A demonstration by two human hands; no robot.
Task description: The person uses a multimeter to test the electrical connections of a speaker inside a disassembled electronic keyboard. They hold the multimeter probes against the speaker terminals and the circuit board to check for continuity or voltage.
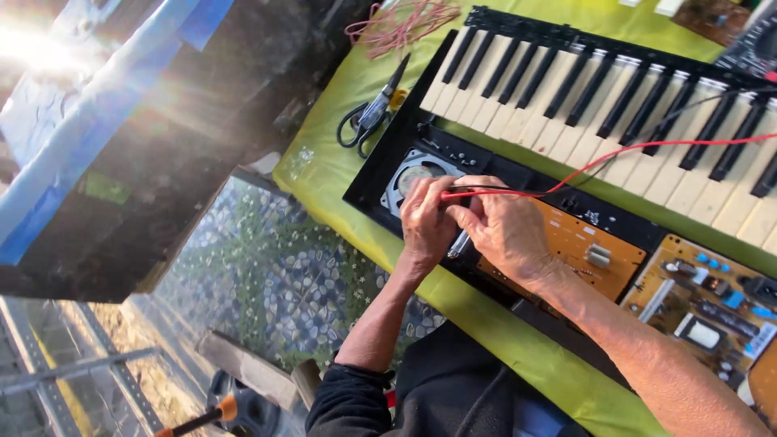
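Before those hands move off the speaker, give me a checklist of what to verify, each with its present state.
1. Left hand on the round speaker in the opened keyboard: ok, its fingers rest at the speaker's edge.
2. Right hand grips the red probe: ok, pinched between the fingers.
3. Probe tip touching a speaker terminal: cannot tell, the fingers hide it.
4. Red lead free of snags: ok, it runs loose across the keys.
5. Scissors clear of the hands: ok, they lie apart on the green cloth.
6. Orange circuit board untouched: cannot tell, the right wrist passes over its edge.
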